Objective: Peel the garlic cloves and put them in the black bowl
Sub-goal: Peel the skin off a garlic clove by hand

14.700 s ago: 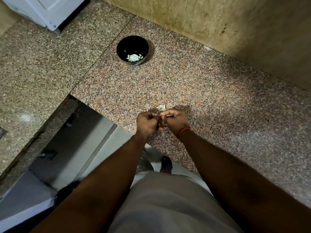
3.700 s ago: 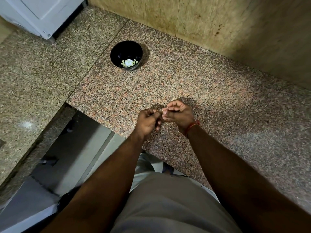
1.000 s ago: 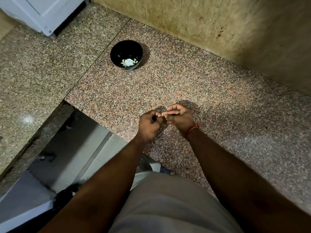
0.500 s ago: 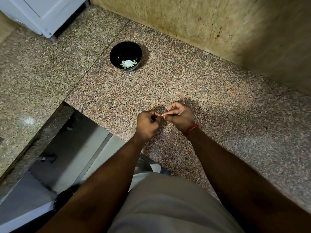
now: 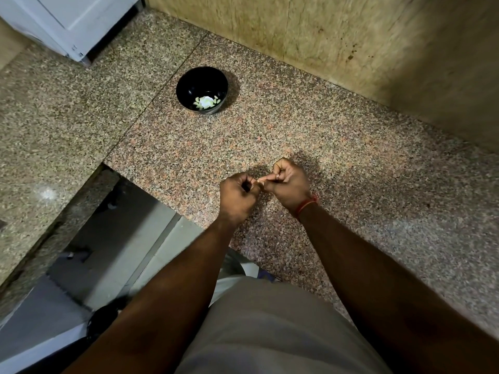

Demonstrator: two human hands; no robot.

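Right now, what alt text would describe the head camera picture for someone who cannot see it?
Seen from above, a person's left hand and right hand meet over a speckled granite counter, fingers curled, pinching something too small to identify. Farther back sits a black bowl holding pale peeled garlic cloves.

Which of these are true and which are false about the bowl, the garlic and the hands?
1. The black bowl already has pale garlic pieces in it. True.
2. The bowl sits between the two hands. False: it stands apart, farther back on the counter.
3. The left hand and right hand meet fingertip to fingertip. True.
4. The red thread is on the left wrist. False: it is on the right wrist.
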